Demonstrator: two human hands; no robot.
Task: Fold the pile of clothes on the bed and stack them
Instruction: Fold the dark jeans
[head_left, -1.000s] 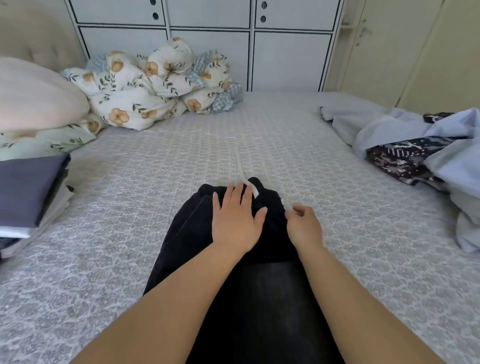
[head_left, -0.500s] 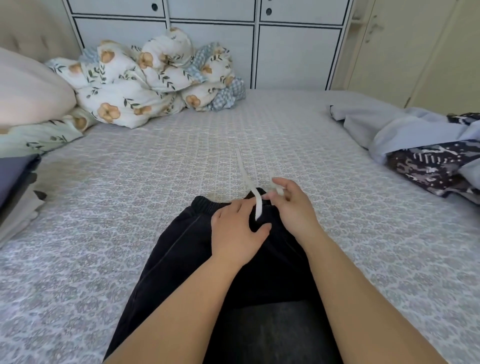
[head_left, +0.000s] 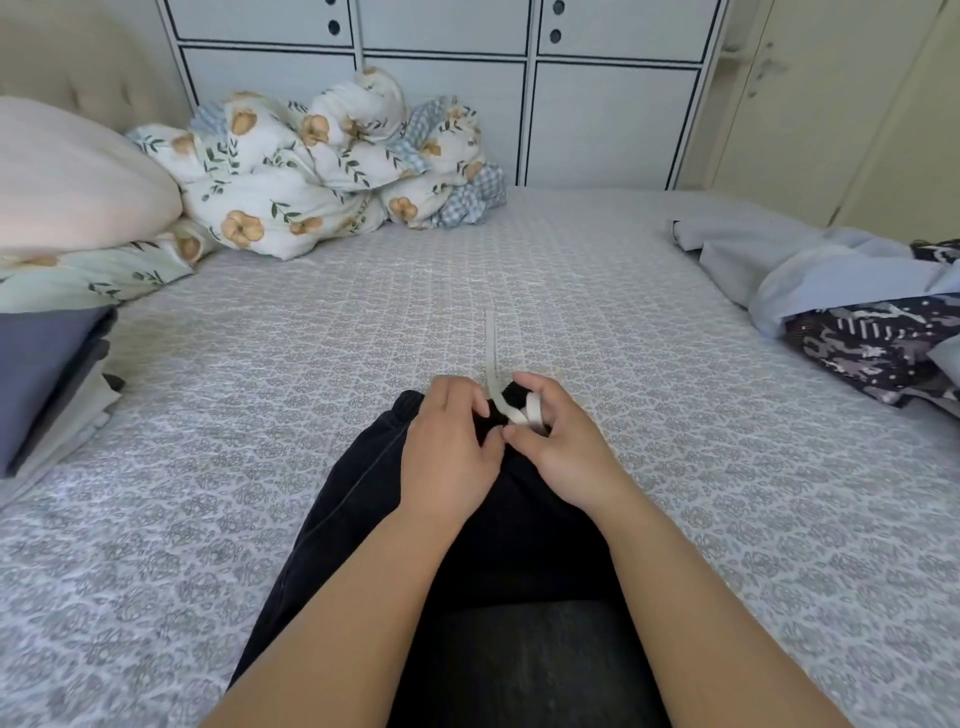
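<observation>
We saw a bright, evenly lit frame in soft daylight, with no glare. Shadows were faint, darkest under the forearms at the bottom centre. Wide-angle distortion bowed the cabinet doors (head_left: 519, 93) along the top edge. The pillow (head_left: 72, 176) at upper left looked soft and slightly smeared.
</observation>
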